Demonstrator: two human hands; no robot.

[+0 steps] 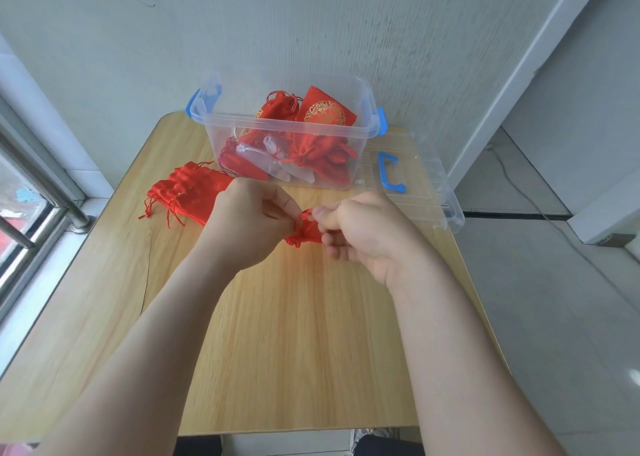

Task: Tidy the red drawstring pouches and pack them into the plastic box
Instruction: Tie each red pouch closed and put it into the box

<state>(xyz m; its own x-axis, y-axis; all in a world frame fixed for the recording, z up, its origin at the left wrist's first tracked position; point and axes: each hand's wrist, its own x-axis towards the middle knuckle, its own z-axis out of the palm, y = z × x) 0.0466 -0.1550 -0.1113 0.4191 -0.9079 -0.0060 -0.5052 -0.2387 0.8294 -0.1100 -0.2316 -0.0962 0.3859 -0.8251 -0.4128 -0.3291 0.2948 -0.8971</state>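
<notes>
Head: red pouches (pixel 313 150) inside plastic box (pixel 277 127)

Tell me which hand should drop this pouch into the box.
Probably the right hand. Both hands pinch the pouch and the open box lies straight ahead, but the left hand is next to the pile of loose pouches, so it could fetch the next.

Clear plastic box (pixel 287 128) set at back of wooden table (pixel 294 334). Red cloth pouches (pixel 187 192) piled at its left, other pouches (pixel 311 150) held inside. Clear flat lid (pixel 422 185) laid at right.
</notes>
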